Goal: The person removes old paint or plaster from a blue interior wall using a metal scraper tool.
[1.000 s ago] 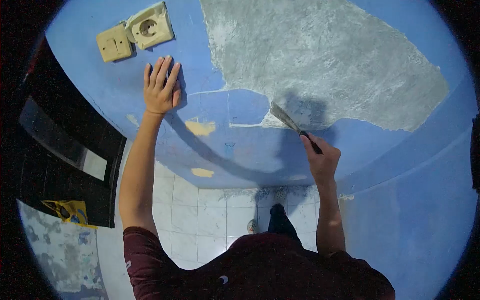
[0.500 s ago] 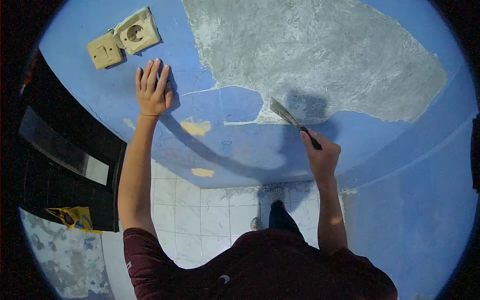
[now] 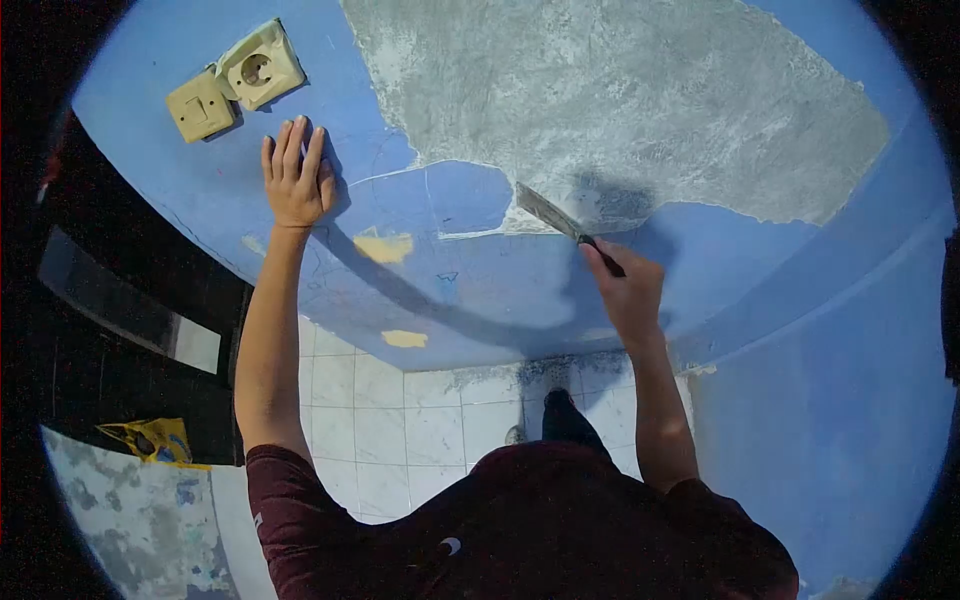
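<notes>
My left hand rests against the blue wall, fingers stretched out and pointing up, just below the switch and socket. In my right hand is a putty knife, gripped by its black handle. Its metal blade points up and left, with the tip at the edge where blue paint meets a large bare grey patch. A tongue of blue paint with a pale, ragged outline lies left of the blade tip.
A cream light switch and a power socket sit at the upper left. White floor tiles lie below the wall. At the left, a yellow bag is beside a dark door. Another blue wall rises at right.
My right hand and the putty knife have moved left and slightly up, bringing the blade tip to the paint edge. My left hand stays on the wall; the view has shifted slightly.
</notes>
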`<state>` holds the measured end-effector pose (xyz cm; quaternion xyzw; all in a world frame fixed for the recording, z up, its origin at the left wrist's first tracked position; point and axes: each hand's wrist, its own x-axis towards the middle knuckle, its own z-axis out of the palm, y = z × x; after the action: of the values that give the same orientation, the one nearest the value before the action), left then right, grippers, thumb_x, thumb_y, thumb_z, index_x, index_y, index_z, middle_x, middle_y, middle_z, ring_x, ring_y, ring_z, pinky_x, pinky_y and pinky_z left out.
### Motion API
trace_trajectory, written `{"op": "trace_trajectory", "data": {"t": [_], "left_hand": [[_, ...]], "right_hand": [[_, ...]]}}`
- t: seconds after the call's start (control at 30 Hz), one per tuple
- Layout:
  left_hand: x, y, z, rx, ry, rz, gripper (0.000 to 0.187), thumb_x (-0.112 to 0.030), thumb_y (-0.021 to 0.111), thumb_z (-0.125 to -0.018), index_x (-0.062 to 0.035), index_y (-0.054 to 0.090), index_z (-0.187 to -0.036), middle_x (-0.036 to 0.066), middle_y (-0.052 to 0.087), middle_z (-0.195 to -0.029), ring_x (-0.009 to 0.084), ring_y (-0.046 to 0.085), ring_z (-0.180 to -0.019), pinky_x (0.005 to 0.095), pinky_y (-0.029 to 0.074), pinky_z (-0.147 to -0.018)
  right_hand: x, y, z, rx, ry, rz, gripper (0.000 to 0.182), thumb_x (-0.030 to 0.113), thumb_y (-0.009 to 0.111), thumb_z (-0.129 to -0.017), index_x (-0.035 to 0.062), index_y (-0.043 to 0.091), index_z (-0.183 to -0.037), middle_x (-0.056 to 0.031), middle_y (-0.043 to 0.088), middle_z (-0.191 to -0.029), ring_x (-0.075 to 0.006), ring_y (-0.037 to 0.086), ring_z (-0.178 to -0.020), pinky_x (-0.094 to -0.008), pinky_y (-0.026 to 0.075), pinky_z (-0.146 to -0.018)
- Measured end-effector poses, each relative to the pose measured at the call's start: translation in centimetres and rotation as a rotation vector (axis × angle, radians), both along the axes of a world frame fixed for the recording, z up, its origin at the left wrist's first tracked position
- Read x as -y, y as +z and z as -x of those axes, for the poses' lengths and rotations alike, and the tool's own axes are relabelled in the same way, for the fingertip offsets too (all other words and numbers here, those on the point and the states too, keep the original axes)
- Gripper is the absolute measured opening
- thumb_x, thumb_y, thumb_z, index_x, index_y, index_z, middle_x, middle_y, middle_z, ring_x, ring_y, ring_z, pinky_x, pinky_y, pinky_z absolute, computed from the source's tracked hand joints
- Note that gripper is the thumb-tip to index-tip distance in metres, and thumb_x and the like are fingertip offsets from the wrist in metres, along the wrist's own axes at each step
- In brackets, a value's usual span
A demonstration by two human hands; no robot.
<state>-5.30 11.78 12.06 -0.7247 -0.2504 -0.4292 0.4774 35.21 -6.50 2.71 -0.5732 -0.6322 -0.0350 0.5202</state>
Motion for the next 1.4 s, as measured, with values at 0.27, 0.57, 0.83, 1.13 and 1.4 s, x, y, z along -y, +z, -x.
{"op": "trace_trajectory", "data": {"t": [0.27, 0.57, 0.83, 1.13, 1.4], "left_hand": [[0.0, -0.5, 0.1, -0.006, 0.011, 0.015, 0.048, -0.021, 0.046, -0.085, -0.0101, 0.055, -0.131, 0.014, 0.048, -0.139, 0.0304, 0.041, -0.131, 0.0481, 0.023, -0.112], [-0.2, -0.7, 0.0, 0.018, 0.003, 0.009, 0.048, -0.021, 0.045, -0.086, -0.0108, 0.054, -0.132, 0.014, 0.047, -0.140, 0.0305, 0.041, -0.132, 0.0487, 0.021, -0.113], [-0.4, -1.2, 0.1, 0.046, 0.040, 0.001, 0.050, -0.023, 0.044, -0.085, -0.0126, 0.054, -0.133, 0.013, 0.046, -0.140, 0.0302, 0.040, -0.132, 0.0489, 0.021, -0.113], [1.6, -2.7, -2.8, 0.249, 0.055, 0.129, 0.052, -0.015, 0.051, -0.084, -0.0097, 0.049, -0.136, 0.015, 0.039, -0.145, 0.0338, 0.036, -0.134, 0.0536, 0.018, -0.112], [15.5, -20.4, -19.5, 1.130, -0.375, 1.098, 0.041, -0.029, 0.039, -0.101, 0.0062, 0.060, -0.107, 0.020, 0.065, -0.105, 0.0322, 0.060, -0.098, 0.0384, 0.044, -0.089]], "right_hand": [[0.2, 0.3, 0.3, -0.023, 0.012, -0.007, 0.020, 0.021, 0.072, -0.084, 0.0009, 0.071, -0.088, -0.0156, 0.070, -0.077, -0.0227, 0.069, -0.063, -0.0314, 0.052, -0.054], [-0.5, -1.6, 0.3, -0.142, 0.034, -0.067, 0.017, 0.017, 0.074, -0.082, 0.0008, 0.072, -0.086, -0.0123, 0.067, -0.066, -0.0162, 0.062, -0.051, -0.0292, 0.045, -0.047], [-0.2, -1.2, 0.4, -0.101, 0.021, -0.036, 0.019, 0.018, 0.074, -0.082, 0.0019, 0.072, -0.090, -0.0121, 0.067, -0.066, -0.0162, 0.063, -0.053, -0.0279, 0.045, -0.048], [0.4, -0.9, 0.4, -0.033, -0.004, 0.073, 0.025, 0.027, 0.072, -0.085, 0.0020, 0.071, -0.090, -0.0125, 0.066, -0.066, -0.0189, 0.064, -0.055, -0.0314, 0.047, -0.052], [2.7, -2.5, 1.2, -0.134, 0.021, 0.110, 0.022, 0.022, 0.070, -0.086, 0.0003, 0.071, -0.090, -0.0108, 0.066, -0.067, -0.0154, 0.061, -0.056, -0.0306, 0.046, -0.053]]}}
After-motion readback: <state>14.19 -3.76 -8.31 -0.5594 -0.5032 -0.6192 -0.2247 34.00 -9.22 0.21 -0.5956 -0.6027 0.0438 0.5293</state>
